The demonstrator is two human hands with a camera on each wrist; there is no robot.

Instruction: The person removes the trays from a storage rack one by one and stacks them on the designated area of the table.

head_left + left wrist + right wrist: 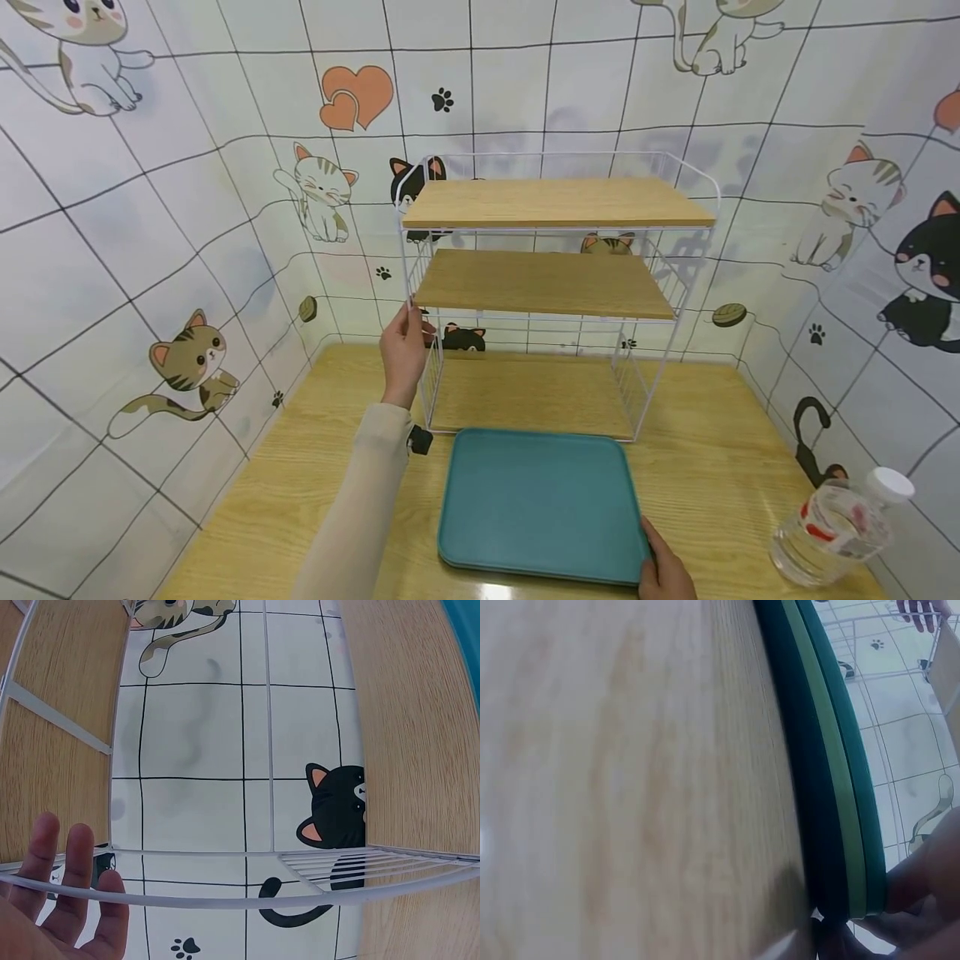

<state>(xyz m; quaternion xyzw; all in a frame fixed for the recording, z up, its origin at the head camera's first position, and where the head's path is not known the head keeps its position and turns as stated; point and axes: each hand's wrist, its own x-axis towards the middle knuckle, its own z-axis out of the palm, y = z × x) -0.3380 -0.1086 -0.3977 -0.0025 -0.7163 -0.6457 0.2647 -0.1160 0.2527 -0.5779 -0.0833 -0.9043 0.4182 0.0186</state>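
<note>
A white wire rack [652, 392] with wooden shelves stands against the wall. My left hand [405, 350] is at its front left post, by the middle shelf [547, 283]. In the left wrist view, the fingers [79, 855] reach past the white post [217, 902]. A teal rectangular tray [540, 504] lies on the table before the rack. My right hand [663, 567] grips its right edge near the front corner. Seen from the right wrist, the tray edge [855, 780] shows stacked layers, teal and dark with light green between; the fingers hold the corner.
A clear bottle [828, 533] with a white cap stands at the right of the wooden table [712, 467]. Cat-patterned tiled walls [225, 208] close in the back and both sides. The top shelf [555, 202] has a low wire rail.
</note>
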